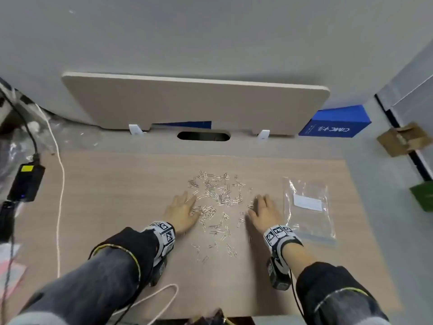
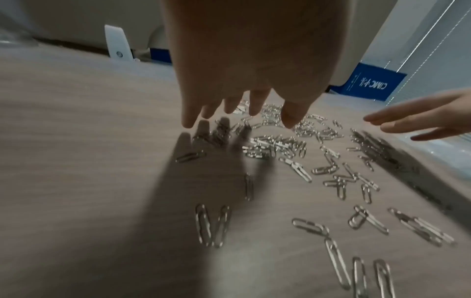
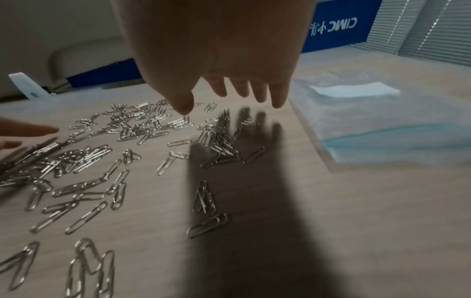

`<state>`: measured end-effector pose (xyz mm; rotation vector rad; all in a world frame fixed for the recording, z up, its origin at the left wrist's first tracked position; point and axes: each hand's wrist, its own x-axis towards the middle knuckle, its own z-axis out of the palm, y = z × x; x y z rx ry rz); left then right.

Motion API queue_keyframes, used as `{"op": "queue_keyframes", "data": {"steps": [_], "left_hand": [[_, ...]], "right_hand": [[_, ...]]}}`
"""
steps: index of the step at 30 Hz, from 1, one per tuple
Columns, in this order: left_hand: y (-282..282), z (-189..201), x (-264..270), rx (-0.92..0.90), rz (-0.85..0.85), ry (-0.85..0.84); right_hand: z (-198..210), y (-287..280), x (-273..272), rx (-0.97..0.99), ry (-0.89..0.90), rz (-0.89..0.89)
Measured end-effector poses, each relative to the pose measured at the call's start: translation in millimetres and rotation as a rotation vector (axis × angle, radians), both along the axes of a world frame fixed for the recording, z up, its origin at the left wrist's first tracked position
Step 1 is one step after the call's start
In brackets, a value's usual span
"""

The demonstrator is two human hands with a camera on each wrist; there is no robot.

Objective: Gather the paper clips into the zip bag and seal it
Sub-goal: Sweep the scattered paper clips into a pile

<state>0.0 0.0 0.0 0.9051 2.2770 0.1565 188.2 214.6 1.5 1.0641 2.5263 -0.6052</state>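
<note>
Many silver paper clips [image 1: 215,200] [image 2: 277,147] [image 3: 132,131] lie scattered over the middle of the wooden table [image 1: 112,195]. My left hand [image 1: 181,211] [image 2: 242,113] hovers palm down at the pile's left edge, fingers straight, holding nothing. At the pile's right edge my right hand [image 1: 263,211] [image 3: 229,98] hovers the same way, fingers spread and empty. A clear zip bag [image 1: 307,207] [image 3: 382,125] with a white label lies flat on the table, right of my right hand; its blue-tinted strip faces me.
A beige panel [image 1: 194,104] stands upright behind the table with a cable slot [image 1: 203,136] below it. A blue box [image 1: 335,125] sits at the back right. A black power adapter [image 1: 25,181] and white cord [image 1: 61,184] lie along the left side.
</note>
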Motion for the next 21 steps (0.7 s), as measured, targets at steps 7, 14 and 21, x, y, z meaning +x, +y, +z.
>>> {"op": "queue_keyframes", "data": {"steps": [7,14,21], "left_hand": [[-3.8,-14.5,10.8,-0.006,0.015,0.097],[-27.9,-18.5,39.8,-0.046,-0.091,0.080],[-26.5,-9.7,41.5,0.046,-0.012,0.070]], "right_hand": [[-10.5,-10.5,-10.5,-0.066,0.024,-0.132],[-15.7,-50.9,-15.3,-0.045,0.028,0.043],[-12.2,-50.3,-5.6,-0.069,0.136,0.020]]}}
